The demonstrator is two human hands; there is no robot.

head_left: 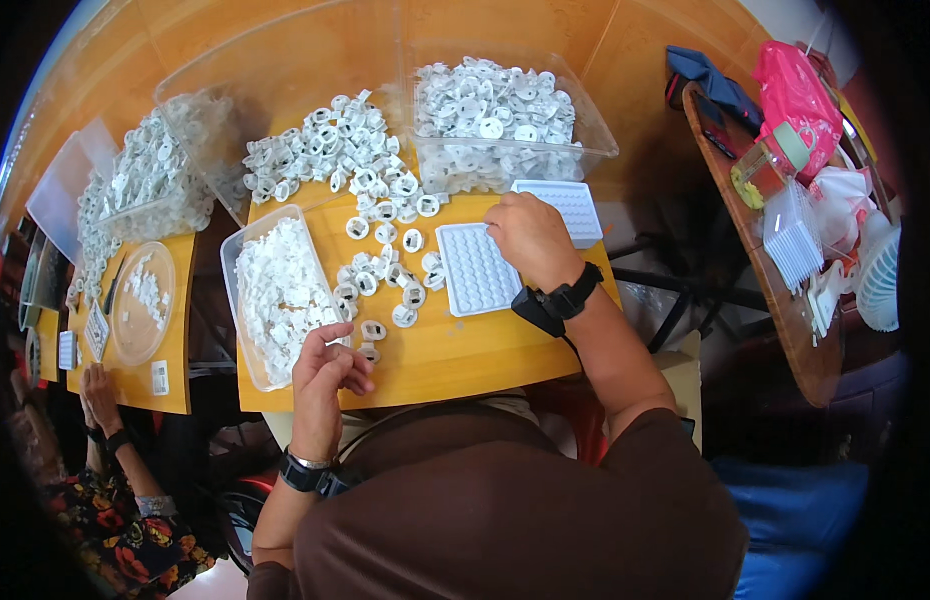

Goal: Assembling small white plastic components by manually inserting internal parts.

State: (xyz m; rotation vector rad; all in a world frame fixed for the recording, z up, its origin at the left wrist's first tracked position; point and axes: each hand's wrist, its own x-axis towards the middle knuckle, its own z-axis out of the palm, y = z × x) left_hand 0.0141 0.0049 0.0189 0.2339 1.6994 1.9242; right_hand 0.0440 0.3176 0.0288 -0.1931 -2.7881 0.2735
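My right hand (533, 238) is over the upper right of a white tray (480, 270) with rows of round pockets. Its fingers point down and are pressed together; whatever they may hold is hidden beneath them. My left hand (327, 375) hovers by the table's near edge, fingers loosely bent and apart, with nothing visible in it. It is beside a clear tub (257, 362) of small white plastic pieces. Close to its fingertips lie a few round white parts with dark centres (373, 330). More such parts (385, 275) are scattered between tub and tray.
Behind the tray stands a second white tray (570, 208). A large clear bin (515, 158) of white parts and a loose heap (325, 145) fill the table's back. At left, another person's hands (100, 395) rest by a round lid (143, 325). A wooden side table (785, 330) holds bags and a jar.
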